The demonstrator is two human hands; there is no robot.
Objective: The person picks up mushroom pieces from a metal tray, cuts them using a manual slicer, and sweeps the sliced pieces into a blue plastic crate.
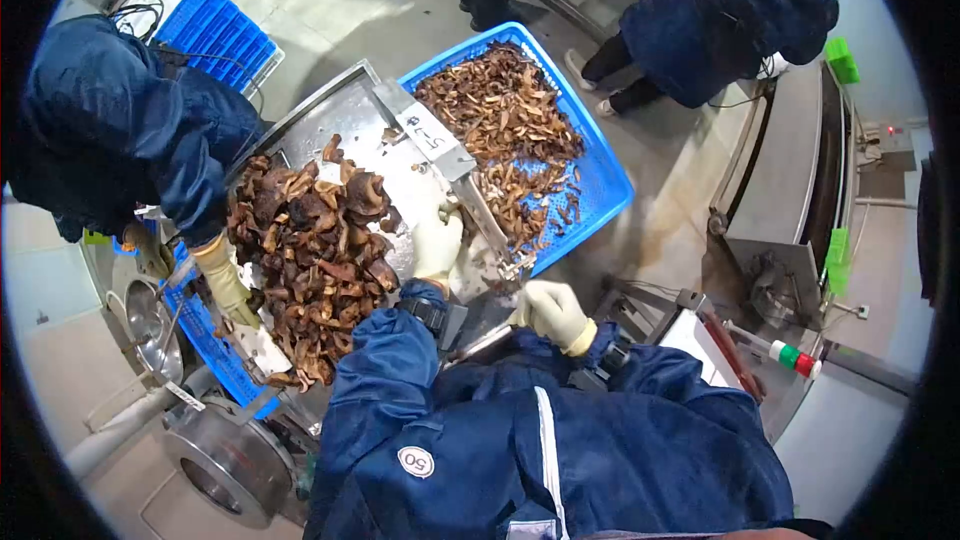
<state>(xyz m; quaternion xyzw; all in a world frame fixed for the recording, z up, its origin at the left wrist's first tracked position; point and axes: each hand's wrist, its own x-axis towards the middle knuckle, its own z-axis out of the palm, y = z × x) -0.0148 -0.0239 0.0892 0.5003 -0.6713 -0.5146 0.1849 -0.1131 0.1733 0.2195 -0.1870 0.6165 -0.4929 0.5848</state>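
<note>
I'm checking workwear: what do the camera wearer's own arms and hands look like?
The left sleeve and right sleeve are dark blue. The left hand and right hand wear pale cream gloves. A dark, watch-like band sits near each wrist.

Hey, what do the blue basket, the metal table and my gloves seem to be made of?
Blue basket: likely moulded plastic, slightly glossy; even colour, perforated floor.
Metal table: probably stainless steel, smooth; silvery grey with bright reflections.
Your gloves: perhaps latex or similar rubber, cream; they wrinkle and hug the hands, but exact material is unclear.
</note>
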